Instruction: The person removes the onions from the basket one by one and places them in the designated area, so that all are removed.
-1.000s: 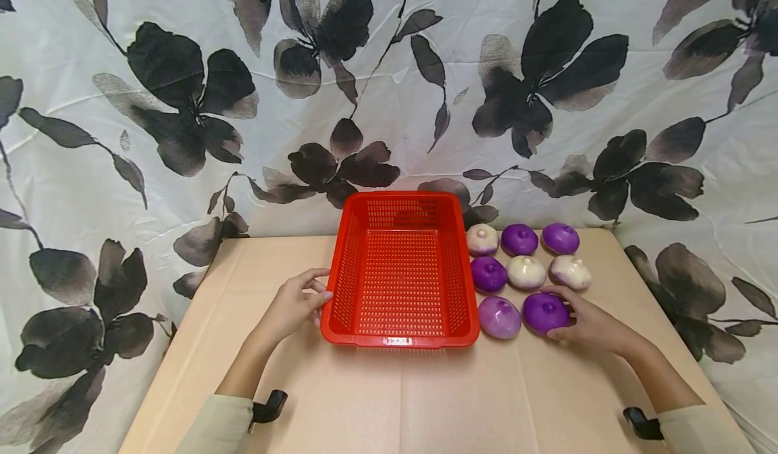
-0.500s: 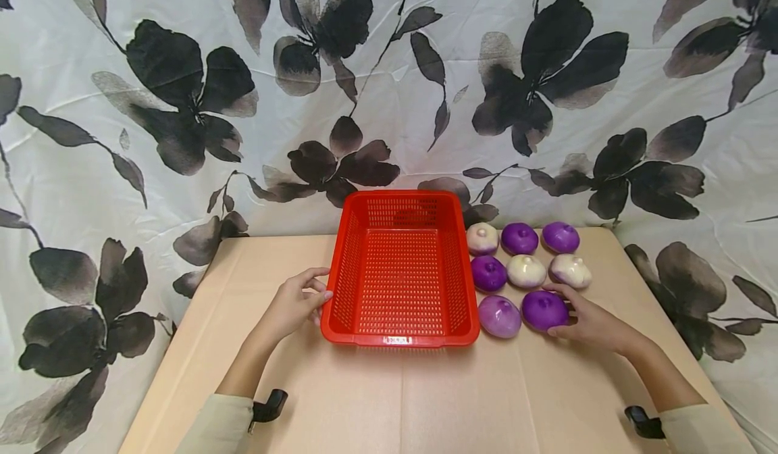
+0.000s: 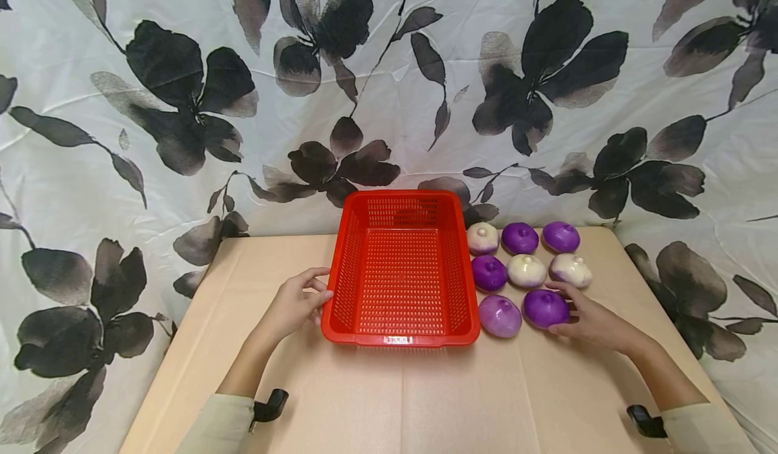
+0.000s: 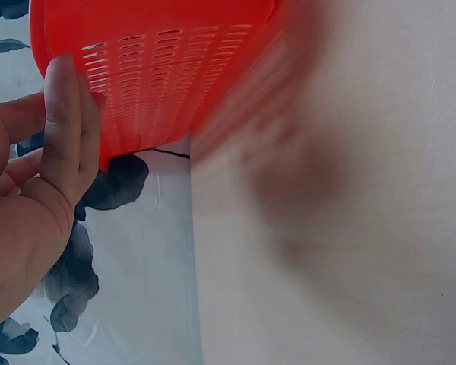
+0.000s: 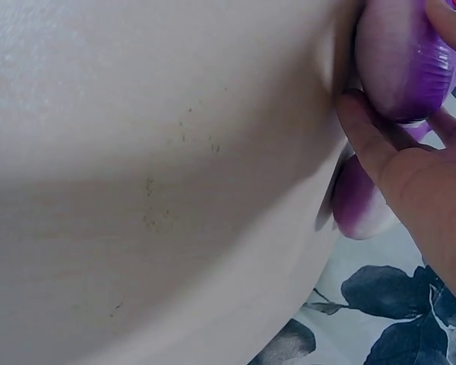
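Note:
In the head view, a red perforated plastic basket [image 3: 401,285] stands at the middle of the table. My left hand [image 3: 298,302] is at its left side, with fingertips at the rim. In the left wrist view, nearly straight fingers [image 4: 63,114] lie against the basket's outer wall [image 4: 148,84]. On the right, my right hand [image 3: 586,319] grips a glossy dark purple onion [image 3: 545,309], thumb and fingers on either side of it. The right wrist view shows a finger reaching under this onion [image 5: 403,61]. Next to it sits a lighter purple onion [image 3: 500,317].
Behind the held onion are two rows of more onions, some purple [image 3: 519,238], some whitish [image 3: 527,271], close to the basket's right side. A floral cloth [image 3: 425,103] hangs behind the pale table [image 3: 389,400]. Black wrist cameras [image 3: 271,405] sit on both wrists.
The right hand and the purple onion have shifted only very slightly. The left hand and the basket have stayed in place.

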`<control>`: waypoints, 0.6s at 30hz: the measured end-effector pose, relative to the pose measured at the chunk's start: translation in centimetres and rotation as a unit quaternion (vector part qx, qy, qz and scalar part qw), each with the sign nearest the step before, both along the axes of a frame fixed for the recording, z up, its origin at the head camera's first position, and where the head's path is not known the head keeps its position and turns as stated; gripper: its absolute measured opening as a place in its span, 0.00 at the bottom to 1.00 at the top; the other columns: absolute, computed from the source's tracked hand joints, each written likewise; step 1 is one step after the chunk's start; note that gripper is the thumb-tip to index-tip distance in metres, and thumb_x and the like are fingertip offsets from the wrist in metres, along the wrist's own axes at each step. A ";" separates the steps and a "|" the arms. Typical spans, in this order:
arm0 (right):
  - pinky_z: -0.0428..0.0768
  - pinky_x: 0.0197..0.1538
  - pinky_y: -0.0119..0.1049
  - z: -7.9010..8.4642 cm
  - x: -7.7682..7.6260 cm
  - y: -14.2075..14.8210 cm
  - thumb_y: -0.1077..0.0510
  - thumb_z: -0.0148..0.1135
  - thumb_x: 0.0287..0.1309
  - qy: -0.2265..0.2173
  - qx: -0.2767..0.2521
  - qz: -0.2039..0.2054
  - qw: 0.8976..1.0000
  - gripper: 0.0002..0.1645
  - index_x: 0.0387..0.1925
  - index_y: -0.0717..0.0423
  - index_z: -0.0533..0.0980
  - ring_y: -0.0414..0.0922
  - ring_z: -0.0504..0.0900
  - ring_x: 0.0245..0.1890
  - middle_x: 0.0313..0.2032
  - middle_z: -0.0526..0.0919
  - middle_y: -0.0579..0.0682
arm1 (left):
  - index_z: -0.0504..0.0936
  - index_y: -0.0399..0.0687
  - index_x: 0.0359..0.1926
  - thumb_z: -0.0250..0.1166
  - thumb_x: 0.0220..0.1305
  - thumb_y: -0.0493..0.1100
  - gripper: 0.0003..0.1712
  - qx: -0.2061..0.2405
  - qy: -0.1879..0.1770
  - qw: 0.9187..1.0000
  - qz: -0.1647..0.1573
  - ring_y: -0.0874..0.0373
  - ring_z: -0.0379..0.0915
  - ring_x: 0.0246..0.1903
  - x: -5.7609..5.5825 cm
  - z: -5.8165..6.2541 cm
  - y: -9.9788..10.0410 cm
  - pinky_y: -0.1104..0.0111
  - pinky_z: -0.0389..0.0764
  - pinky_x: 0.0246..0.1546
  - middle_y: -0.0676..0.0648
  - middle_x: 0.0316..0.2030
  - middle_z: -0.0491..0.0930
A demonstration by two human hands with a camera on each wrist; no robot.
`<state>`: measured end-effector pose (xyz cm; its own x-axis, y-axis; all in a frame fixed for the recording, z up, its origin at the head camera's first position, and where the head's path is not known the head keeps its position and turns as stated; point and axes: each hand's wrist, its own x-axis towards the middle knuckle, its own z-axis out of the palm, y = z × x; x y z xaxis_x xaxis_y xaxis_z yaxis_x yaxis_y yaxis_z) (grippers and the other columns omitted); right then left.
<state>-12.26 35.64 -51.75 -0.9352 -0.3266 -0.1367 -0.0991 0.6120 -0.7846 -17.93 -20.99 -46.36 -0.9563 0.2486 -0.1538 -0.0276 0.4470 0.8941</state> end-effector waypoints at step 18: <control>0.86 0.56 0.52 0.9 -0.1 0.1 0.56 0.75 0.60 -0.003 0.035 -0.004 0.999 0.50 0.72 0.73 0.56 0.71 0.75 0.61 0.64 0.69 0.75 | 0.71 0.36 0.70 0.67 0.68 0.31 0.31 -0.002 0.002 1.000 -0.001 0.54 0.79 0.20 0.0 0.1 0.1 0.60 0.88 0.22 0.36 0.41 0.80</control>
<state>-12.31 35.76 -50.85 -0.9370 -0.3084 -0.1640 -0.0897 0.6663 -0.7403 -17.89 -20.93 -46.21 -0.9564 0.2500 -0.1509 -0.0230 0.4506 0.8924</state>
